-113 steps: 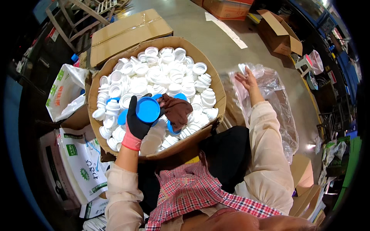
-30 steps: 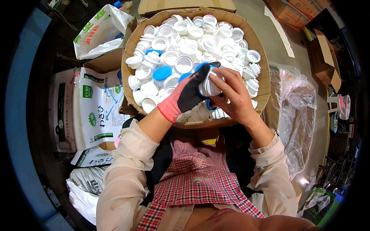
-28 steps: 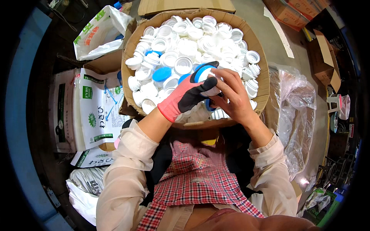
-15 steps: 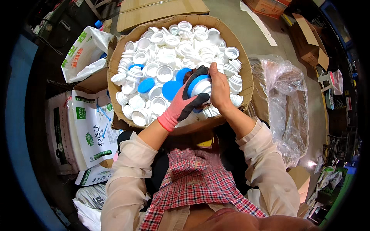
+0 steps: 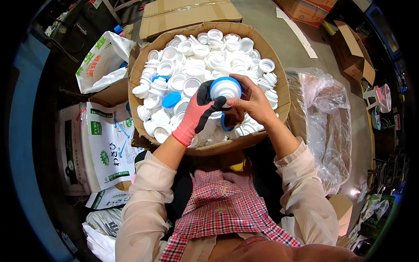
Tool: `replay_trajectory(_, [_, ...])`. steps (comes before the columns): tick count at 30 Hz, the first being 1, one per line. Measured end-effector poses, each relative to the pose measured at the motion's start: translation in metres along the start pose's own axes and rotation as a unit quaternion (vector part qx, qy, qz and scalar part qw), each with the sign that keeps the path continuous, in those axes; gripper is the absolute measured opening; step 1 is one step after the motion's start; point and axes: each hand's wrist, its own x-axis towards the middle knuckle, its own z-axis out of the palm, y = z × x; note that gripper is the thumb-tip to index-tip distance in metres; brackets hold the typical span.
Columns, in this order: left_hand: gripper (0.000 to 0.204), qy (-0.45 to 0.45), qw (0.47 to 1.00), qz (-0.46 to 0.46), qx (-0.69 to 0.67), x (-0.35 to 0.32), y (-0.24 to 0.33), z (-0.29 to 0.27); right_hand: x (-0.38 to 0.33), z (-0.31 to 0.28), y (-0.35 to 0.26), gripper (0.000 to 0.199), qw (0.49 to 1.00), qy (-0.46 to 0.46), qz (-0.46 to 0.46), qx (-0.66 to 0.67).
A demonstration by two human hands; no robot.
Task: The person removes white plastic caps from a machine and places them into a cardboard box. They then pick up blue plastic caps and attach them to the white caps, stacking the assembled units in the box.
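Observation:
Over a large cardboard box full of white plastic caps, I hold a white plastic cap with a blue rim between both hands. My left hand, in a pink glove with black fingers, grips its left side, thumb against the lower part. My right hand is bare and pinches the right side with thumb and fingers. Just beneath the hands, a second blue-rimmed piece shows in part; what it rests on is hidden. A blue cap lies on the pile left of my glove.
Left of the box stands a white plastic bag, with printed sheets nearer me. To the right lies crumpled clear plastic wrapping. A flat cardboard carton lies behind the box, and an open carton sits at the far right.
My hands have shifted slightly, and the held cap now faces up more plainly between them. My right fingers have curled onto its edge. Blue caps beside the glove no longer show.

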Motion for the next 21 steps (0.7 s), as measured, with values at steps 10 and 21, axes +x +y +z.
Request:
replay_trajectory(10, [0.043,0.084,0.992,-0.062,0.075,0.014,-0.050,-0.073,-0.004,-0.060,-0.036,0.057,0.991,0.102,-0.071,-0.044])
replay_trajectory(21, [0.029,0.009,0.966,-0.065,0.251,0.010,-0.027,-0.021,-0.199,-0.212,0.027,0.046,0.882,0.442,0.123,0.108])
